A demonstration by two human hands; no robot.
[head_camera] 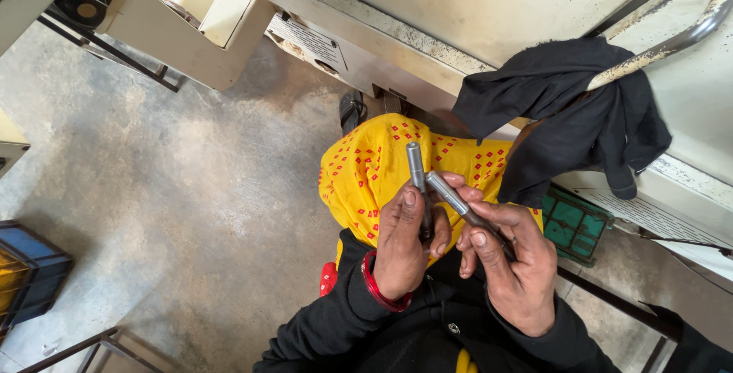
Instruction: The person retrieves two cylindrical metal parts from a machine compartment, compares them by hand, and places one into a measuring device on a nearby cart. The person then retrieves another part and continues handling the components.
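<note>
Cream machine point(489, 6) fills the top, paint worn and grimy along its lower edge; concrete floor point(191, 190) below, stained. Black cloth point(565, 106) hangs over a bent metal handle point(672, 41) at the right, drooping close to the hands. Yellow garment point(374, 167) with red dots covers the lap, directly under the work. Green crate point(576, 224) sits by the machine base at right, blue crate point(27, 266) at far left edge. Black sleeves, red bangle point(376, 285) on the left wrist. Left hand point(401, 247) is closed around one grey metal pin point(416, 171), held near upright, thumb pressed on its side, upper end sticking clear. Right hand point(519, 266) pinches a second pin point(458, 201), angled up-left, its tip just beside or touching the first pin near the left thumb; exact contact hard to tell. Both pins are held in the air above the lap, nothing under them but cloth and floor. Risks, as judgement: the pins look smooth and possibly oily, and the right-hand hold is a fingertip pinch, so a slip could drop one onto the lap or let it roll on the floor toward the machine base. Tips crossing close to the left thumb could nip it. The hanging cloth could snag if the hands rise.
</note>
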